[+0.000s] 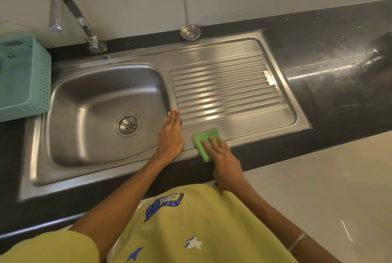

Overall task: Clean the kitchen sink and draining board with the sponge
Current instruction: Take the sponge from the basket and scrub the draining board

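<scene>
Right hand [222, 154] flat on the green sponge [204, 142], fingers straight, pressing it onto the front edge of the draining board [229, 84], just beside the sink [101, 101]. Left hand [170, 133] lies open on the strip between bowl and ribs, holding nothing, bracing. Looks like the board is being wiped; next, push the sponge up along the ribs, firm pressure. No brand or writing readable anywhere
</scene>
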